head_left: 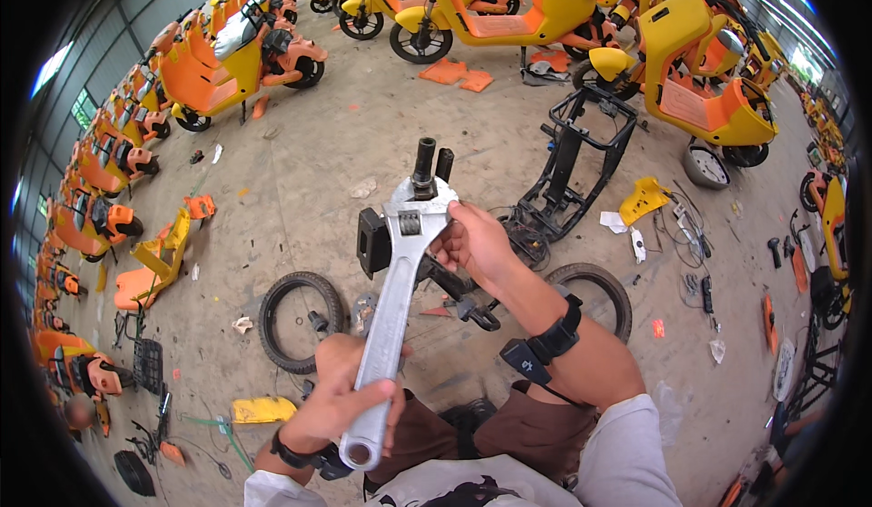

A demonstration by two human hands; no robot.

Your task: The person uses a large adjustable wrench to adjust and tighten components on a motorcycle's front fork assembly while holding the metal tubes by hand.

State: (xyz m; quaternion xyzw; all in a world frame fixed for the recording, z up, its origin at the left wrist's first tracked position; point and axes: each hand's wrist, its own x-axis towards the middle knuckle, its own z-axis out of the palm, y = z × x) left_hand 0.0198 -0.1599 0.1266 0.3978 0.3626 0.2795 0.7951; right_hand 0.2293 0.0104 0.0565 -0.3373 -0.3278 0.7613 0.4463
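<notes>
A large silver adjustable wrench (382, 323) runs up the middle of the view, its jaws around the base of an upright dark metal tube (424, 164). My left hand (338, 396) is closed on the lower handle, near the hole in its end. My right hand (479, 245) grips the edge of the wrench head, thumb on top and fingers curled underneath. A black box-shaped part (372, 242) sits just left of the jaws. Below the wrench, a dark part with a black bar (459, 298) is partly hidden by the wrench and my right hand.
Two tyred wheels (276, 339) (621, 300) flank my legs. A black scooter frame (568, 175) lies ahead to the right, with a yellow panel (645, 201) and loose cables (688, 234) beyond. Yellow scooters (509, 18) stand in rows around. A yellow piece (263, 410) lies near my left arm.
</notes>
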